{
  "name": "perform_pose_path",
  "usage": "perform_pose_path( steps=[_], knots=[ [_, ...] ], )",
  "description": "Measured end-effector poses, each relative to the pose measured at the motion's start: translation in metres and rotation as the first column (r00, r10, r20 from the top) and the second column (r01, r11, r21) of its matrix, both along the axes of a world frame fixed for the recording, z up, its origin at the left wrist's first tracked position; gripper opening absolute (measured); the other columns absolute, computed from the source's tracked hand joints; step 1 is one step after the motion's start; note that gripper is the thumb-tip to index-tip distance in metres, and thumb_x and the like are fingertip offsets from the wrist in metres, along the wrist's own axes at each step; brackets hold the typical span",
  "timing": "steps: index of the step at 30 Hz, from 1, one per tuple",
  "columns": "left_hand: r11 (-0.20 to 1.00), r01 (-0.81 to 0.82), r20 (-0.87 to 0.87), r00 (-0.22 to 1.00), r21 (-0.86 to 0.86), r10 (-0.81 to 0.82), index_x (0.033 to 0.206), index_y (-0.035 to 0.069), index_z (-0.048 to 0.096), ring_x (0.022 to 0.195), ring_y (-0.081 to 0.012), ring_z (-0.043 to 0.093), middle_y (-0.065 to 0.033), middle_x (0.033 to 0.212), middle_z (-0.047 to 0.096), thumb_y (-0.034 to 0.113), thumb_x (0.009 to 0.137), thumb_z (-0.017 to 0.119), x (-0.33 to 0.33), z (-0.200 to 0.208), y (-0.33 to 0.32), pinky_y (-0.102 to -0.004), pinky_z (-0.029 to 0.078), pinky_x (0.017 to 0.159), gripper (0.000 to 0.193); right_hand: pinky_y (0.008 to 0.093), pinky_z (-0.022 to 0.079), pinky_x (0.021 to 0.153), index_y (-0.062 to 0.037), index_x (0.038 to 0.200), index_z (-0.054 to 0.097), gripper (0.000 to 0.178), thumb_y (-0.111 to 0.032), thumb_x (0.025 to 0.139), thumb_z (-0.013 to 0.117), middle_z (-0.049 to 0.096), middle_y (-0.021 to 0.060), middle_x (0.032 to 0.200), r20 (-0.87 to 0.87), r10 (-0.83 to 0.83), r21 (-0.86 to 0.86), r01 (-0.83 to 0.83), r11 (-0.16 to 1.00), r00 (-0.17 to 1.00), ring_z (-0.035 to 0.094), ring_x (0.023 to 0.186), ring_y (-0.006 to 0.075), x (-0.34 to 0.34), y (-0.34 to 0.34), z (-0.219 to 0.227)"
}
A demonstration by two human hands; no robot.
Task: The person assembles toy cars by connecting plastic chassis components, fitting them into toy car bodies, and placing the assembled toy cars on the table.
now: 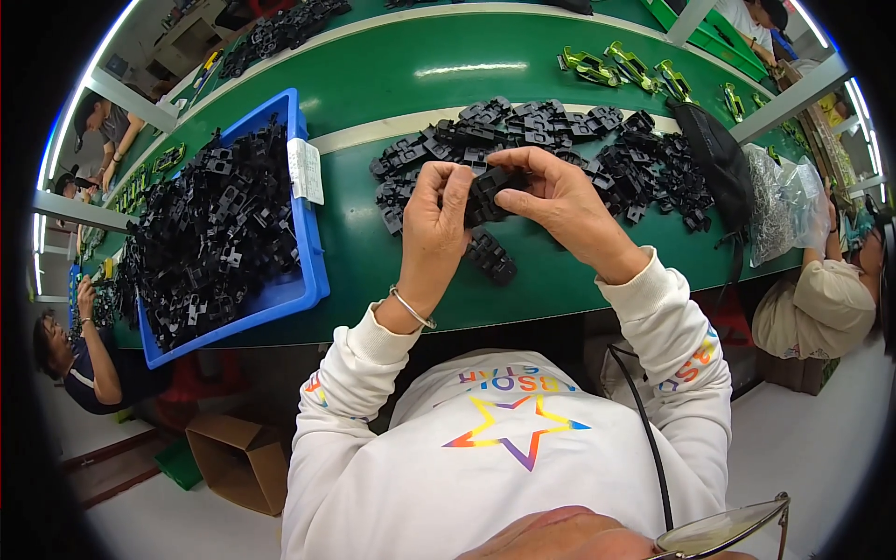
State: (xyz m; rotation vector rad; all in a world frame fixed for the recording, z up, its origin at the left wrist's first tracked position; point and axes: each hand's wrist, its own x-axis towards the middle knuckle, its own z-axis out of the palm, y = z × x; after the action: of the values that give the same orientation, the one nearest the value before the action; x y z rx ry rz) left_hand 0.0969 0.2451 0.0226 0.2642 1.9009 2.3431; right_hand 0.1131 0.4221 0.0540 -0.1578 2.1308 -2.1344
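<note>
Between my two hands, above the near part of the green table, is a black moulded plastic part (487, 194). My left hand (435, 219) pinches its left side with thumb and fingers. The thumb and forefinger of my right hand (565, 203) close on its right side. Just under the hands another black plastic part (492, 259) lies on the table. A heap of similar black parts (523, 126) spreads behind my hands and off to the right. How the held piece is shaped underneath is hidden by my fingers.
A blue crate (313, 252) full of black parts stands at my left. Green-yellow parts (627, 65) lie at the far right of the green table (392, 56). A black bag (714, 159) and clear plastic bags (784, 205) are at the right. Co-workers sit on both sides.
</note>
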Motion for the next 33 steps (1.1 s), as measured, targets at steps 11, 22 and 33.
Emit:
perform_pose_path(
  steps=[11,22,33],
  knots=[
    [0.975,0.083,-0.053,0.994,-0.204,-0.095,0.1,0.004,0.057,0.06,-0.0054,0.05,-0.0021,0.085,0.061,0.022,0.091,0.071,-0.013,0.02,-0.004,-0.0203,0.039,0.052,0.026,0.025,0.053,0.082,0.0011,0.126,0.058,0.045,-0.002,0.084,0.072,0.063,0.0083,0.11,0.081,-0.012,-0.103,0.02,0.995,0.997,0.063,0.095,0.0121,0.007,0.0,0.018],
    [0.928,0.236,0.041,0.971,-0.288,-0.234,0.107,0.003,0.053,0.064,-0.0087,0.053,-0.0061,0.092,0.058,0.02,0.087,0.072,-0.014,0.031,-0.017,-0.0237,0.047,0.056,0.033,0.0217,0.051,0.083,-0.0015,0.126,0.056,0.044,-0.006,0.085,0.072,0.055,0.0044,0.107,0.099,0.002,-0.131,0.011,0.991,0.995,0.06,0.091,0.0089,0.008,-0.002,0.009],
    [0.903,-0.022,-0.194,0.979,-0.429,-0.069,0.106,0.001,0.053,0.059,-0.0116,0.05,-0.0072,0.078,0.057,0.022,0.101,0.049,-0.007,0.019,-0.011,-0.0272,0.045,0.055,0.022,0.0253,0.053,0.081,0.0023,0.118,0.061,0.04,-0.003,0.08,0.075,0.064,0.0066,0.101,0.08,-0.1,-0.057,0.105,0.993,0.992,0.062,0.092,0.0112,0.013,-0.011,-0.004]
  ],
)
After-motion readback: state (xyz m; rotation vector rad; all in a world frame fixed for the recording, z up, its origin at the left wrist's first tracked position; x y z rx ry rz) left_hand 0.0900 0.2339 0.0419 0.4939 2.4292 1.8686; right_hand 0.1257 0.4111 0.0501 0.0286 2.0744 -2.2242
